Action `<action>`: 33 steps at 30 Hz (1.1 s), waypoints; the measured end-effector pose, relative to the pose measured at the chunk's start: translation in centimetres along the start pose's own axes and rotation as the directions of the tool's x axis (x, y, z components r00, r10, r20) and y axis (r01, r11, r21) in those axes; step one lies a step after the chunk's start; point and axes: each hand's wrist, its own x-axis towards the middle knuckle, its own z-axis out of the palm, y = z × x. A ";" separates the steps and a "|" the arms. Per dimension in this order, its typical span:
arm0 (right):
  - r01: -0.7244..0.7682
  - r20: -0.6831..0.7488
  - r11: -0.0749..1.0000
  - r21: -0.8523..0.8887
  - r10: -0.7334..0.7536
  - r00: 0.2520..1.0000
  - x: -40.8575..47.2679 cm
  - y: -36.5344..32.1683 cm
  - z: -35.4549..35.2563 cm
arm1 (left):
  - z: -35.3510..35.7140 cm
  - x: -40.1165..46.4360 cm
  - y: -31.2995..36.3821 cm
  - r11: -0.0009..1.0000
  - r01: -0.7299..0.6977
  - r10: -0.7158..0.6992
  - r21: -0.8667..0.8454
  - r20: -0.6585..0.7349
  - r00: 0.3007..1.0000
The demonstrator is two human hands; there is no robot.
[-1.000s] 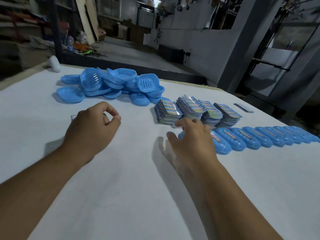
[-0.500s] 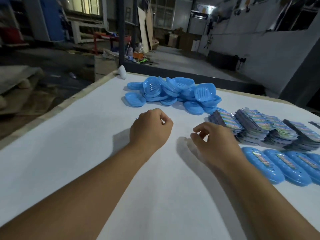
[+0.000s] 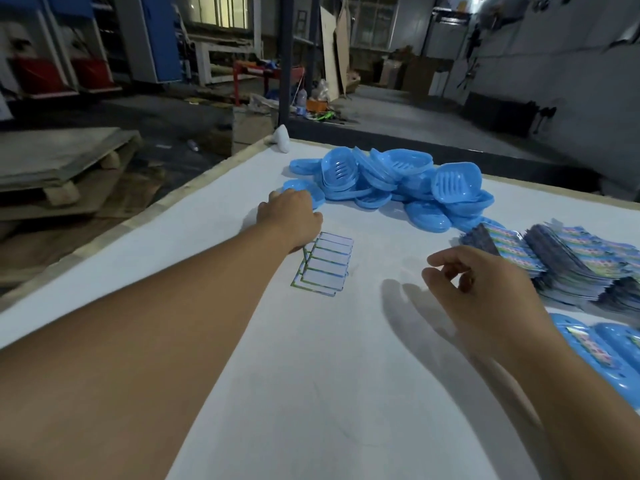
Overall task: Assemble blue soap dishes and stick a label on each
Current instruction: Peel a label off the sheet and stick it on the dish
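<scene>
A pile of loose blue soap dish parts (image 3: 391, 178) lies at the far side of the white table (image 3: 311, 375). My left hand (image 3: 291, 214) reaches onto a blue dish part (image 3: 317, 194) at the pile's near left corner; its fingers lie over the part and their curl is hidden. A small sheet of white green-edged labels (image 3: 327, 263) lies just under that wrist. My right hand (image 3: 485, 292) hovers over the table with loosely curled fingers and holds nothing. Assembled, labelled blue dishes (image 3: 602, 355) lie at the right edge.
Stacks of colourful printed cards (image 3: 575, 265) sit at the right, just beyond my right hand. A white object (image 3: 281, 138) stands at the table's far left corner. The table's wooden left edge (image 3: 145, 216) drops to a floor with pallets.
My left hand has moved forward from the label sheet to the blue dish part, uncovering the sheet. My right hand stayed near the card stacks. The view swung left.
</scene>
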 end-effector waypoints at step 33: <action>-0.010 0.165 0.986 0.167 -0.018 0.986 -0.2 1.0 -1.3 | -2.1 -12.2 6.9 0.712 -0.009 0.022 -0.702 0.010 1.000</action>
